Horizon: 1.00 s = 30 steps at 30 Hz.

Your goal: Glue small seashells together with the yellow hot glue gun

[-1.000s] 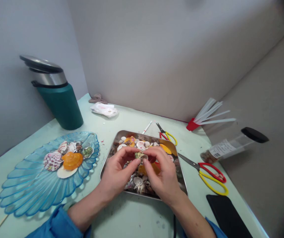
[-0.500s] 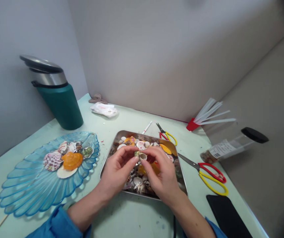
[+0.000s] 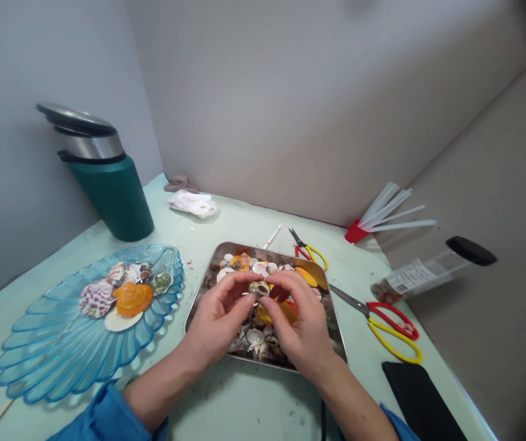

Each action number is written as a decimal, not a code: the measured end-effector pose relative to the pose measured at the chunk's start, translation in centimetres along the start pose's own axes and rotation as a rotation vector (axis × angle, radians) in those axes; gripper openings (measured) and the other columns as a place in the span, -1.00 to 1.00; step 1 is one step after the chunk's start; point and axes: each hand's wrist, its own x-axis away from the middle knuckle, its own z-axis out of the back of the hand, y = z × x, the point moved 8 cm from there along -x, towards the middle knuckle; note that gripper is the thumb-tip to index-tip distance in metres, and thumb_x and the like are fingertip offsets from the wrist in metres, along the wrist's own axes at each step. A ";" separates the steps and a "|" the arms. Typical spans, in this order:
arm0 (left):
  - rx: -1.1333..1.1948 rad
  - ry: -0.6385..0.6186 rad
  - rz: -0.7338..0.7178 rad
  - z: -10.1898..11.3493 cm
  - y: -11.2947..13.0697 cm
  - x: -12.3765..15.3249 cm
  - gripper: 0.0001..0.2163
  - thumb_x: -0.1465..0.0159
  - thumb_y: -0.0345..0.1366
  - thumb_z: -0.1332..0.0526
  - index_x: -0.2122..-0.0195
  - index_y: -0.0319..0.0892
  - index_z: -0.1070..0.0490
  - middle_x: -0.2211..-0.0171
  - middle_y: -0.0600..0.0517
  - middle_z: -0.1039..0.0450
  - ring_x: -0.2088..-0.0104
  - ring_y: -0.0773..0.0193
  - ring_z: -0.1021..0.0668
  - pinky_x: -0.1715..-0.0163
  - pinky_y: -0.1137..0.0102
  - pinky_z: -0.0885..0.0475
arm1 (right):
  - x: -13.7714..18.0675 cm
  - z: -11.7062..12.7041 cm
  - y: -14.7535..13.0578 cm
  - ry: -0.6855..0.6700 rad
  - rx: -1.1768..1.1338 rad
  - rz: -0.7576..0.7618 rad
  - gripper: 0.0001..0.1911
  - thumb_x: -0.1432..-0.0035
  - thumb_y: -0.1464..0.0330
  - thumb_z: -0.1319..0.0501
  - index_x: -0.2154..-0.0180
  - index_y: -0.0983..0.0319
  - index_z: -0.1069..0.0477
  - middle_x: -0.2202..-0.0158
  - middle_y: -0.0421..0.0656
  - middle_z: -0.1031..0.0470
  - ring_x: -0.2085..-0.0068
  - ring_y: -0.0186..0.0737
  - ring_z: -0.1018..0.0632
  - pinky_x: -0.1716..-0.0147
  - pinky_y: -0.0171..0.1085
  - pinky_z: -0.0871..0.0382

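Observation:
Between the fingertips of both hands is a small greenish snail shell [image 3: 259,289], its dark opening turned toward me. My left hand [image 3: 220,311] pinches it from the left, and my right hand [image 3: 300,321] grips it from the right. Both hands hover over a metal tray [image 3: 201,293] full of mixed seashells, white, orange and yellow. My palms and fingers hide part of the tray's contents. To the left, a blue scalloped glass dish [image 3: 60,355] bears an orange scallop shell [image 3: 133,299], a purple-speckled scallop shell [image 3: 96,299] and several other shells.
A green bottle [image 3: 111,193] stands at the back left, near a white plastic packet [image 3: 193,204]. Right of the tray lie large scissors [image 3: 394,331], small scissors [image 3: 309,251] and a black phone-like slab [image 3: 421,401]. Farther right are a red cup [image 3: 357,231] with white sticks and a clear jar [image 3: 421,278].
The snail shell has been turned slightly between my fingertips, so its opening shows differently. Both hands stay in nearly the same place above the tray.

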 end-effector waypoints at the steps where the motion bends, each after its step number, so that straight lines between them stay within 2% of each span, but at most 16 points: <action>1: -0.001 0.005 -0.001 0.0 0.0 0.0 -0.80 -0.19 -0.36 -0.26 0.14 -0.18 -0.46 0.08 -0.08 -0.52 0.02 0.15 -0.52 -0.03 0.31 -0.39 | 0.0 -0.1 0.1 -0.005 0.003 -0.002 -0.72 -0.19 0.52 -0.17 0.06 0.18 -0.34 0.12 -0.08 -0.42 0.15 -0.16 -0.47 0.20 -0.17 -0.39; 11: 0.002 0.017 -0.019 0.0 0.2 -0.1 -0.80 -0.18 -0.44 -0.24 0.16 -0.19 -0.44 0.11 -0.05 -0.52 0.02 0.20 -0.52 -0.03 0.35 -0.38 | 0.1 -0.2 0.2 -0.027 0.008 0.005 -0.72 -0.19 0.53 -0.16 0.06 0.20 -0.35 0.12 -0.06 -0.40 0.11 -0.14 -0.46 0.17 -0.16 -0.39; 19: 0.013 0.041 0.047 0.0 -0.1 0.0 -0.81 -0.16 -0.37 -0.27 0.18 -0.19 -0.44 0.15 -0.05 -0.54 0.08 0.17 -0.54 0.04 0.33 -0.41 | 0.0 -0.3 0.1 -0.026 0.007 -0.001 -0.74 -0.21 0.51 -0.15 0.06 0.17 -0.36 0.13 -0.05 -0.42 0.10 -0.11 -0.46 0.16 -0.12 -0.41; 25: 0.024 0.049 0.020 0.1 -0.1 -0.1 -0.82 -0.14 -0.40 -0.28 0.20 -0.18 -0.43 0.14 -0.04 -0.51 0.01 0.16 -0.51 -0.05 0.30 -0.35 | 0.0 -0.2 0.0 -0.025 0.014 0.012 -0.72 -0.21 0.53 -0.14 0.06 0.17 -0.36 0.12 -0.05 -0.41 0.10 -0.12 -0.46 0.18 -0.13 -0.41; 30: 0.055 0.047 0.016 0.1 -0.3 -0.2 -0.82 -0.13 -0.45 -0.27 0.22 -0.17 -0.42 0.15 -0.01 -0.50 0.02 0.20 -0.52 -0.04 0.33 -0.37 | 0.1 -0.2 0.1 -0.025 0.004 0.004 -0.72 -0.21 0.54 -0.13 0.06 0.18 -0.37 0.13 -0.05 -0.41 0.11 -0.13 -0.47 0.19 -0.15 -0.42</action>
